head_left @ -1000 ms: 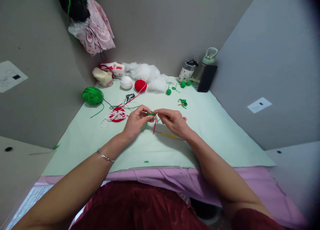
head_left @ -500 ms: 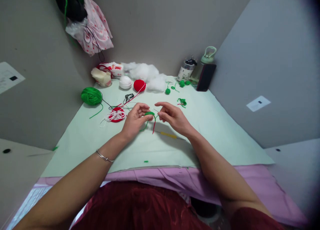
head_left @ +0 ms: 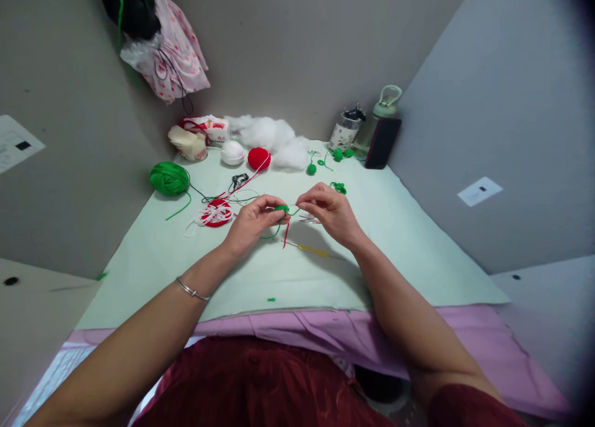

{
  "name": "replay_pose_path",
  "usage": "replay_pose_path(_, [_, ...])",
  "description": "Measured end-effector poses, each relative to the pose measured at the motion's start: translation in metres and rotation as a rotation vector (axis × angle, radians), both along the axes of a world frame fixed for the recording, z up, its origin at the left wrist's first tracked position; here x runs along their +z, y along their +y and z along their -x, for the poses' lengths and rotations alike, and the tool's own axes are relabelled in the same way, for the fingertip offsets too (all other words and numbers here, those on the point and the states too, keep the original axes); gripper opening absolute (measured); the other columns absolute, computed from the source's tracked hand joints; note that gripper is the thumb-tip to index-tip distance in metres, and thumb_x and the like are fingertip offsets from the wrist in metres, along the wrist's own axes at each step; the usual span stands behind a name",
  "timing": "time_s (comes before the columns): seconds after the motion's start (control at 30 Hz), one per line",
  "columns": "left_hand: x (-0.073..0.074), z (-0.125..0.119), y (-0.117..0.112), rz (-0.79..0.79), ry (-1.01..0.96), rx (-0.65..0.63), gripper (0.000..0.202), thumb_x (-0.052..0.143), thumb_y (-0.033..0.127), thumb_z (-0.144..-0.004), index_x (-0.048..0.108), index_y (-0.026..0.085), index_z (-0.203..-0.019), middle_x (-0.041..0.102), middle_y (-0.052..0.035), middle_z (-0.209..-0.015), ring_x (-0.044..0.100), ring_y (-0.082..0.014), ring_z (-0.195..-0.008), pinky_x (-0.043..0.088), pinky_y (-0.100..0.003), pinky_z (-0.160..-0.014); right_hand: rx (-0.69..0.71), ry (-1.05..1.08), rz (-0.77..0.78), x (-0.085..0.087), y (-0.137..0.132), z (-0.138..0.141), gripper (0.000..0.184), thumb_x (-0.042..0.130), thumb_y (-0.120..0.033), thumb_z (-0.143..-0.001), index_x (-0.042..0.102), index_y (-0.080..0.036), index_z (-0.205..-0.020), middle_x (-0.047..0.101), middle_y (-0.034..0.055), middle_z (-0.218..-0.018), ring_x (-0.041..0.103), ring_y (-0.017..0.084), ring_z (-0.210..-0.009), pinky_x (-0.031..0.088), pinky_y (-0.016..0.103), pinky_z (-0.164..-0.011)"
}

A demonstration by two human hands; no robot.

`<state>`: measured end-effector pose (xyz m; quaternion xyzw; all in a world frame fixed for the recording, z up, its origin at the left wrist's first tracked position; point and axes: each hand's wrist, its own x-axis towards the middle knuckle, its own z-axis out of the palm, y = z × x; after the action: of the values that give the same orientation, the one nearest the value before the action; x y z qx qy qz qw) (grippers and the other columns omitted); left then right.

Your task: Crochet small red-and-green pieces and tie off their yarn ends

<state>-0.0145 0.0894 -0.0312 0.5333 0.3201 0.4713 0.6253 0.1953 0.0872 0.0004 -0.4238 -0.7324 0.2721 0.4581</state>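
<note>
My left hand pinches a small green crocheted piece between thumb and fingers. A red yarn tail hangs below it, and a green strand trails under the fingers. Just to the right, my right hand is closed in a pinch on a thin, pale needle pointing at the piece. A green strand runs between the two hands. On the table beneath lies a crochet hook with a yellow handle. Small metal scissors show partly under my right hand.
A green yarn ball, red-and-white yarn, a white ball and a red ball lie to the left and behind. White stuffing, a phone and a bottle stand along the back. Walls enclose the table.
My right hand's fingers have closed together and risen slightly, with the green strand now stretched between the hands. My left hand has shifted slightly right with the green piece.
</note>
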Motion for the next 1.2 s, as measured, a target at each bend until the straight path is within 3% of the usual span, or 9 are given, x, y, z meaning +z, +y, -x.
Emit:
replay_pose_path(0.43, [0.002,-0.0017,-0.0017,-0.042,0.049,0.023,0.026,0.079,0.032,-0.079,0.069,0.018,-0.099,0.073,-0.003,-0.09,0.071,-0.0177,-0.085,0.051,-0.032,-0.085,-0.026,-0.269,-0.279,0.0014,-0.0046,0.0024,0.012,0.066,-0.014,-0.092,0.074,-0.023,-0.09,0.056,0.0005,-0.081,0.052,0.012,-0.069,0.041,0.027,-0.064])
replay_pose_path(0.77, [0.0025,-0.0017,-0.0018,-0.057,0.074,0.025,0.026,0.078,0.032,-0.079,0.07,0.017,-0.098,0.073,-0.0035,-0.089,0.07,-0.0179,-0.085,0.051,-0.032,-0.086,-0.02,-0.345,-0.329,-0.0021,-0.004,0.0021,0.013,0.063,-0.015,-0.093,0.073,-0.022,-0.089,0.056,0.0013,-0.083,0.054,0.013,-0.071,0.041,0.026,-0.064])
replay_pose_path(0.93, [0.004,-0.0022,-0.001,-0.048,0.082,0.009,0.027,0.08,0.034,-0.077,0.07,0.016,-0.095,0.073,-0.0039,-0.088,0.069,-0.0173,-0.079,0.052,-0.033,-0.083,0.05,-0.429,-0.307,-0.0031,-0.0041,0.0011,0.015,0.06,-0.014,-0.094,0.074,-0.021,-0.091,0.058,0.003,-0.086,0.056,0.014,-0.074,0.042,0.027,-0.066])
replay_pose_path(1.2, [0.0034,0.0018,0.0029,-0.03,0.043,0.007,0.019,0.078,0.032,-0.078,0.072,0.018,-0.09,0.07,-0.0024,-0.087,0.065,-0.0152,-0.08,0.053,-0.029,-0.08,0.035,-0.31,-0.222,0.0055,-0.0041,-0.0051,0.012,0.064,-0.018,-0.093,0.074,-0.024,-0.091,0.059,0.002,-0.083,0.055,0.014,-0.073,0.043,0.028,-0.066])
